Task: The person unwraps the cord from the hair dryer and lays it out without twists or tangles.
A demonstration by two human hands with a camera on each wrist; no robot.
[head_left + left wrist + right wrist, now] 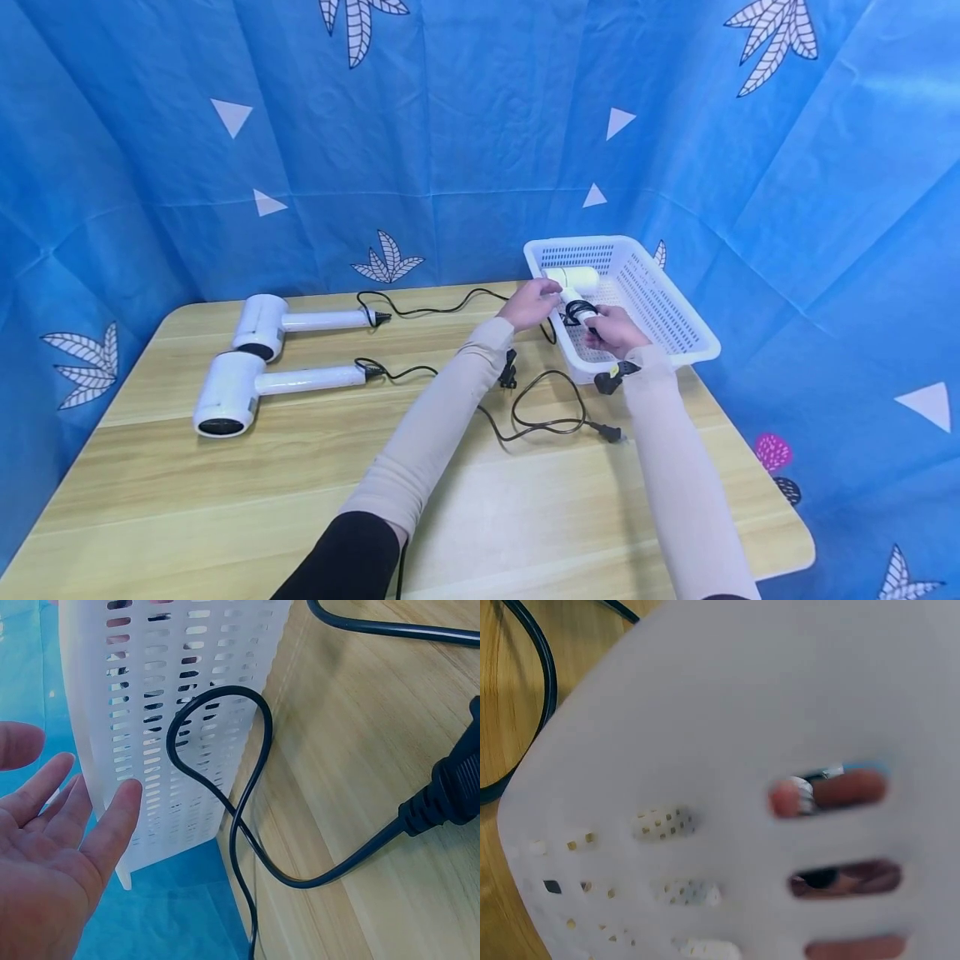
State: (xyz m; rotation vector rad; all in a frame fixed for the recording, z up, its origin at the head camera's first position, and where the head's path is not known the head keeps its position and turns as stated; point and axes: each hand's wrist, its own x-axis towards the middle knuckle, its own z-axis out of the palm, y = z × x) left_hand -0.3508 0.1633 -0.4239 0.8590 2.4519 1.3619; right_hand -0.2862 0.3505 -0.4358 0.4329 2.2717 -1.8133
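Note:
A white hair dryer (582, 279) lies in the white slotted plastic basket (703, 337), its black cord (579, 312) wound round the handle. My right hand (617, 330) grips the lower handle inside the basket. Through the basket's slots, the right wrist view shows parts of the right fingers (851, 789); the basket wall (705, 712) hides the rest. My left hand (532, 303) is at the basket's left rim, by the dryer's head end. With fingers extended and nothing in the palm, the left hand (52, 862) overlaps the basket's edge (75, 712) in the left wrist view.
Two more white hair dryers, a rear one (262, 323) and a front one (228, 392), lie on the wooden table (150, 500) at the left. Black cords trail rightward; one plug (609, 433) lies before the basket, another (508, 371) beside my left forearm. A blue curtain (480, 125) stands behind.

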